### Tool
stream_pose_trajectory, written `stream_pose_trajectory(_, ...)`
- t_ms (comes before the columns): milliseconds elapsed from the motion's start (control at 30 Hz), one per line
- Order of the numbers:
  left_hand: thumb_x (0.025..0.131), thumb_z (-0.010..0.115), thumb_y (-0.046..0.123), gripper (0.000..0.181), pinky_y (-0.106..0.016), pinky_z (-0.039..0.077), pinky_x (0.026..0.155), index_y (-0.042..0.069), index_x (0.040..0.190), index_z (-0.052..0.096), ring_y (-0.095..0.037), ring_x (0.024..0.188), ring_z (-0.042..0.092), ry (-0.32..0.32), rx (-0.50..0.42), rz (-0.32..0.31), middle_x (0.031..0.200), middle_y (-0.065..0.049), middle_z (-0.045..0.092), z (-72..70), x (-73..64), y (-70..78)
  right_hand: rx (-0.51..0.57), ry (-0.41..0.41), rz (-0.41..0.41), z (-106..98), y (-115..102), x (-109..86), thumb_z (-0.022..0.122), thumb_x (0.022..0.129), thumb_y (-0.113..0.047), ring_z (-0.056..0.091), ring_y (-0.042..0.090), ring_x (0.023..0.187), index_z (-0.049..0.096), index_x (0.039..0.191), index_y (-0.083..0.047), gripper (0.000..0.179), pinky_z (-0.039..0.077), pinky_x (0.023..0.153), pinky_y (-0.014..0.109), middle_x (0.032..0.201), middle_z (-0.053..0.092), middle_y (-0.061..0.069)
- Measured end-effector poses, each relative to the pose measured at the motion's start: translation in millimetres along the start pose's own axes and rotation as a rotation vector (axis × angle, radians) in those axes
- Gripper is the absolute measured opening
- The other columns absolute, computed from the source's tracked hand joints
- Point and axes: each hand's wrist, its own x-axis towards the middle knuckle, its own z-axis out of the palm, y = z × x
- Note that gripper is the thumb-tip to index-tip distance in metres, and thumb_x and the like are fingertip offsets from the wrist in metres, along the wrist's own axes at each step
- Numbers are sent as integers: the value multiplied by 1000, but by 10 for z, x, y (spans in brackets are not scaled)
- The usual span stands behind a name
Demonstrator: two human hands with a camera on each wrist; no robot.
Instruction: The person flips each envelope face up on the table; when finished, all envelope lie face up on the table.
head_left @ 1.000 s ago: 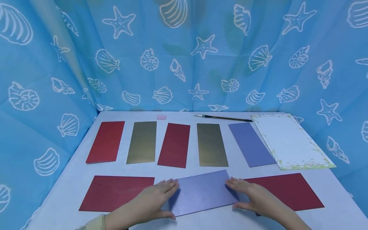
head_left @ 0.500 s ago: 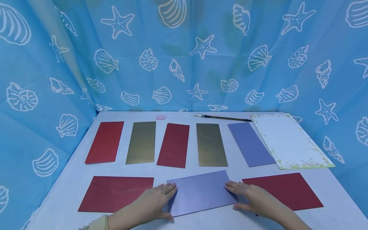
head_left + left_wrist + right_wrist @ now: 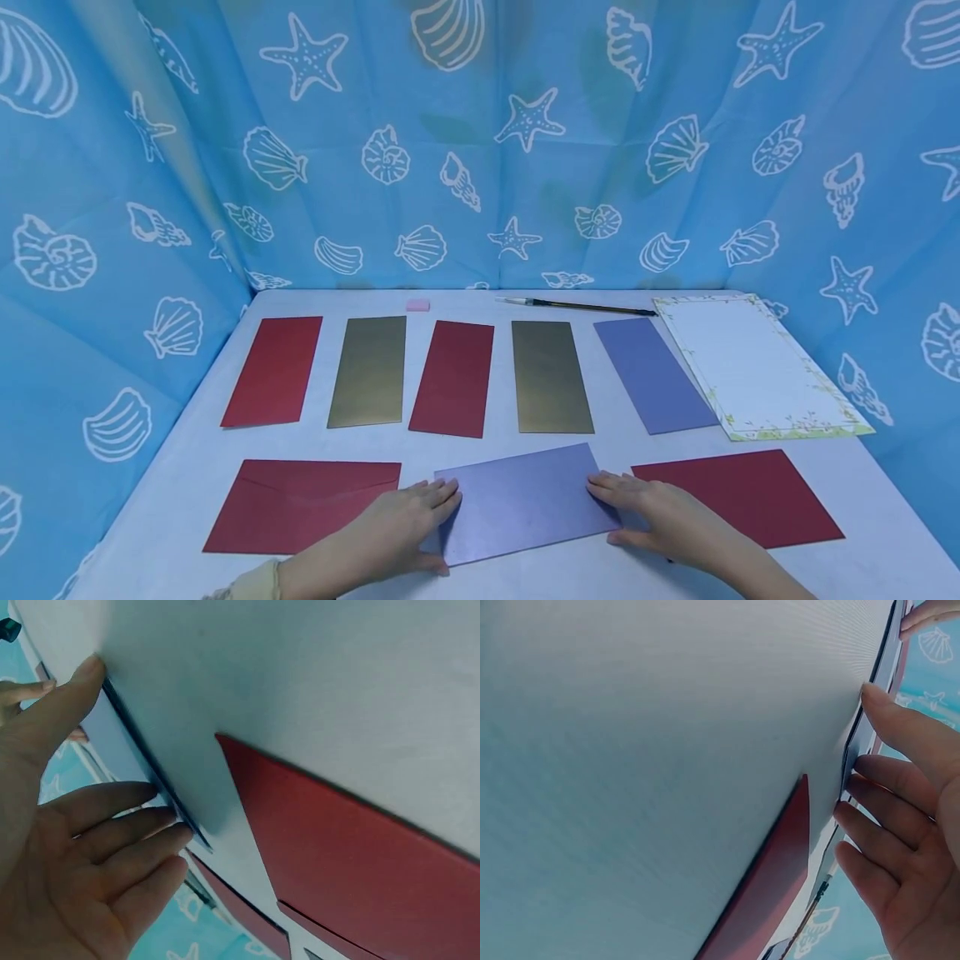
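Observation:
A shiny purple envelope (image 3: 528, 504) lies slightly askew at the front middle of the table, its flap not in sight. My left hand (image 3: 401, 525) touches its left edge with nearly straight fingers, the thumb near the front left corner. At the opposite edge, the fingertips of my right hand (image 3: 660, 512) rest on the envelope, thumb spread toward the near corner. Both wrist views show relaxed fingers along the thin edge. Beneath my left forearm is part of a red envelope (image 3: 307, 500) with a flap line; another red envelope (image 3: 750, 496) is partly covered by my right hand.
Behind runs a row: bright red (image 3: 273, 371), gold (image 3: 367, 371), dark red (image 3: 452, 379), gold (image 3: 552, 377) and purple (image 3: 655, 375) envelopes. A bordered white sheet (image 3: 757, 362), a writing brush (image 3: 577, 306) and a pink eraser-like block (image 3: 417, 305) lie farther back, before a blue curtain (image 3: 465, 108).
My left fingers have shifted slightly down the purple envelope's left edge, showing its far left corner. The right hand stays nearly still, and the view has drifted a little.

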Motion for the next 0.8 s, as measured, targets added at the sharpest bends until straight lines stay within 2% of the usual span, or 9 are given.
stream_pose_trajectory(200,84,70,51,64,-31,49,95,12,133,59,-17,122,55,-1,4,45,133,-3,58,-9,-44,-13,-18,7,20,-6,-31,-7,72,86,-34,54,28,123,60,131,-5,54,49,92,46,135,57,8)
stream_pose_trajectory(433,89,68,38,52,-30,49,94,10,132,61,-15,119,57,55,18,109,130,-3,60,-36,-115,-16,-26,-8,48,-3,-58,-9,73,86,-34,54,28,123,61,131,-7,54,49,92,46,135,57,7)
stream_pose_trajectory(633,92,64,34,47,-31,49,93,8,131,60,-16,120,57,59,-59,106,131,-4,60,-68,-162,-30,-38,11,29,-2,-65,-18,77,82,-31,56,27,120,62,129,-7,55,50,90,44,132,60,6)
stream_pose_trajectory(800,94,61,32,44,-31,51,90,7,130,61,-18,119,58,74,-92,108,130,-5,61,-84,-200,-71,-32,71,8,-4,-69,-41,76,83,-33,60,25,116,65,126,-8,51,53,86,40,127,63,5)
